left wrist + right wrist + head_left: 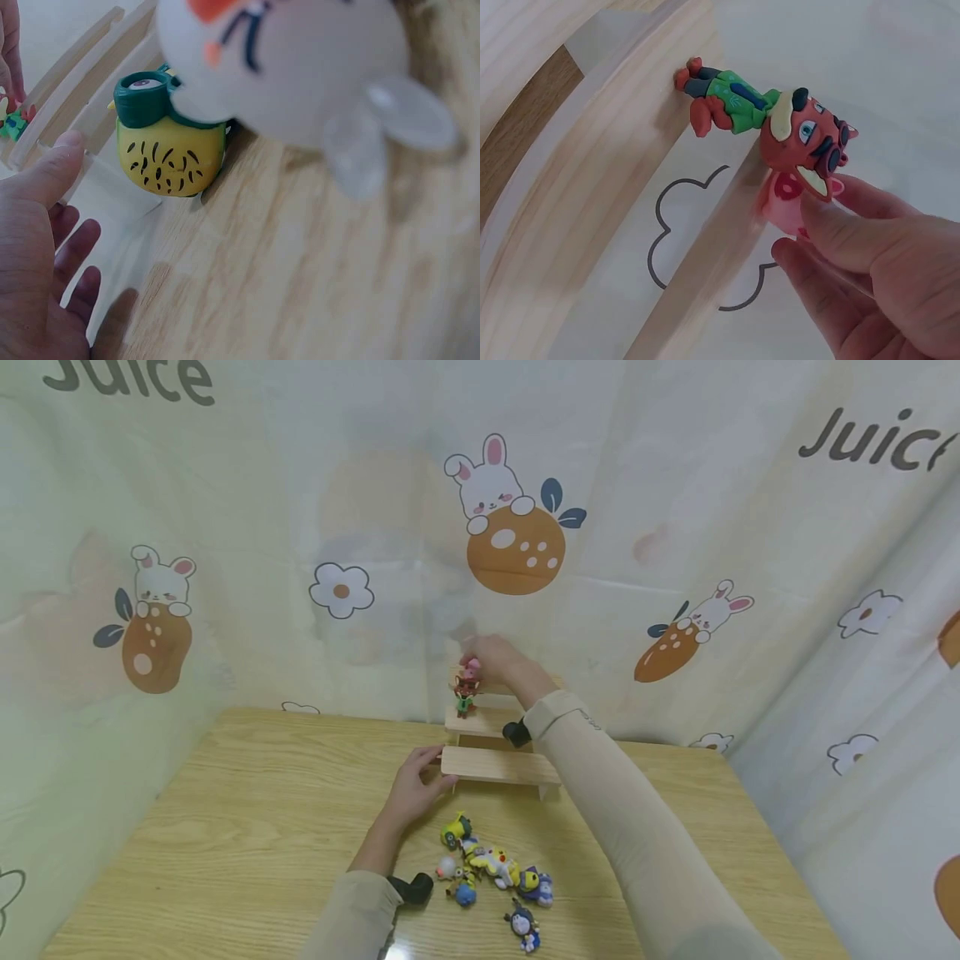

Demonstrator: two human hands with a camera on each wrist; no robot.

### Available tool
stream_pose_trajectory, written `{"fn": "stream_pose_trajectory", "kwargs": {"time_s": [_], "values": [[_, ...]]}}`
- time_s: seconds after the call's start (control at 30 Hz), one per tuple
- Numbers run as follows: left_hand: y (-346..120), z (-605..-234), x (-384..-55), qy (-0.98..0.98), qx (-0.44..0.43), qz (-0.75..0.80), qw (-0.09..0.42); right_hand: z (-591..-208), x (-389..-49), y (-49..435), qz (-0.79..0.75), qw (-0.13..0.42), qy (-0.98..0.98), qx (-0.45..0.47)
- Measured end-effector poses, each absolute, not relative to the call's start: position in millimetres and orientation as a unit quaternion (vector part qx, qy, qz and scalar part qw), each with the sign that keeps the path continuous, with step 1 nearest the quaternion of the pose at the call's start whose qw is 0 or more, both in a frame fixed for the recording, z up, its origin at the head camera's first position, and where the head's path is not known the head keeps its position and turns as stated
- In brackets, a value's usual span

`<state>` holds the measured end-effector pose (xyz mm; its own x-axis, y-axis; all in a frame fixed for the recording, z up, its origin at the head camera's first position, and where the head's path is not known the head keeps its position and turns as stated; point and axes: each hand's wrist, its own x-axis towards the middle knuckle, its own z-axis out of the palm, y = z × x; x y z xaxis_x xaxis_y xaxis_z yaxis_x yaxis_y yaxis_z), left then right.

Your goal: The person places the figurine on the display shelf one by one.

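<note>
On a stepped wooden display stand [498, 766], my right hand [495, 658] reaches up to the top tier. Its thumb and fingers pinch a pink figurine [784, 210], partly hidden by the fingers and a fox figurine [802, 139]. The fox, in a green shirt, stands on the middle tier [487, 721]. At the left end of the lowest step, my left hand [411, 789] holds the stand, thumb along the front edge and fingers around the end. In the left wrist view, its other fingers [79, 247] hang loosely below the thumb.
Several small figurines lie in front of the stand, among them a yellow one with green goggles [172, 150], a white round one [292, 67], a yellow-and-white one [495, 864] and a dark-hooded one [522, 927]. A printed curtain [390, 527] hangs behind the wooden table [262, 827].
</note>
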<state>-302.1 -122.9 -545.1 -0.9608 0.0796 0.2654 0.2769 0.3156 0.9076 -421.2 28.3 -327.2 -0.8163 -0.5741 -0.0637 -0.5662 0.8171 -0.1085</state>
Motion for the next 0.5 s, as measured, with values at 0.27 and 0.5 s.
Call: {"fn": "stream_pose_trajectory", "kwargs": {"time_s": [0.27, 0.5], "values": [[-120.6, -543.8, -299.3, -0.810, -0.109, -0.570, 0.085, -320.7, -405.6, 44.6, -0.045, 0.027, 0.957, -0.286], [-122.6, -542.1, -301.0, -0.810, -0.106, -0.571, 0.084, -327.3, -370.1, 73.1, -0.104, -0.005, 0.960, -0.261]]}}
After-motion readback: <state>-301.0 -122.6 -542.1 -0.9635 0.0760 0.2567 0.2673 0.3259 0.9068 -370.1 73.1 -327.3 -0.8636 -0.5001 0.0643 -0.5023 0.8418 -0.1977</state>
